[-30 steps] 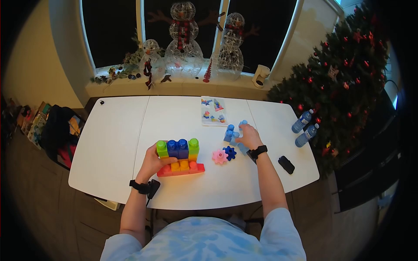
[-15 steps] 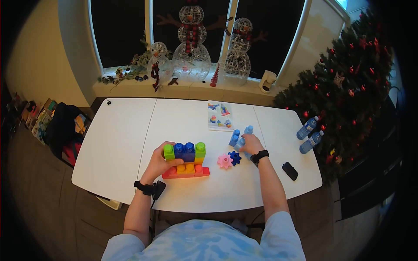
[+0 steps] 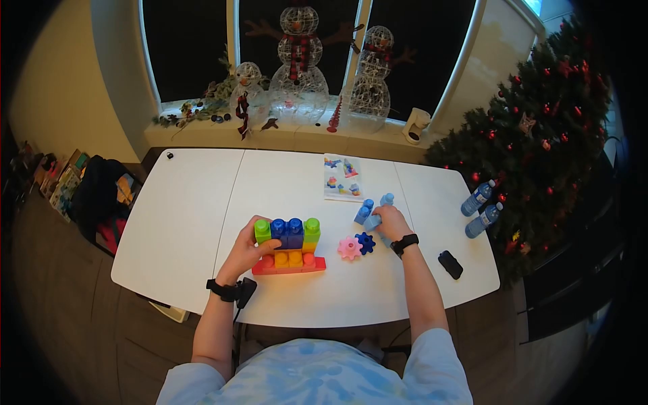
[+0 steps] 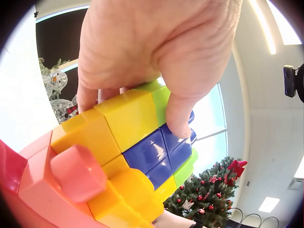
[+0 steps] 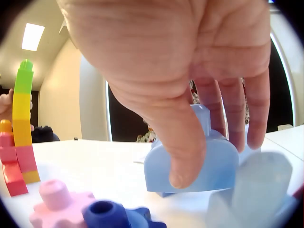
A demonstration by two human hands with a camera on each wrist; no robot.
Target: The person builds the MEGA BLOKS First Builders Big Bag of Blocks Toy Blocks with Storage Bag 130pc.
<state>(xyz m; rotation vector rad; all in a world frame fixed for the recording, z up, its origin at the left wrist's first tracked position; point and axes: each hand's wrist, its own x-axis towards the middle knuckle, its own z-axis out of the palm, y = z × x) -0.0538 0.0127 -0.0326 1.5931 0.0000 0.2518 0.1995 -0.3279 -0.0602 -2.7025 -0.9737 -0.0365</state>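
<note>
1. Surface: a white desk (image 3: pixel 175 223) stands before a window sill bearing wire snowmen (image 3: pixel 299 64). A decorated tree (image 3: pixel 540 142) stands at right, near two bottles (image 3: pixel 478 196) on the desk.
2. Left hand (image 3: pixel 244 253): clamped on the left end of the multicoloured block wall (image 3: pixel 288 237).
3. Right hand (image 3: pixel 393 223): clamped on a light-blue block (image 5: pixel 218 164) near the dark blue gear (image 3: pixel 365 243); block-to-desk contact is unclear.
4. Right wrist view: shows the pink gear (image 5: pixel 57 206) side-on, its peg raised.
5. Left wrist view: adds a lit ceiling panel (image 4: pixel 269 204), outside the head view.
</note>
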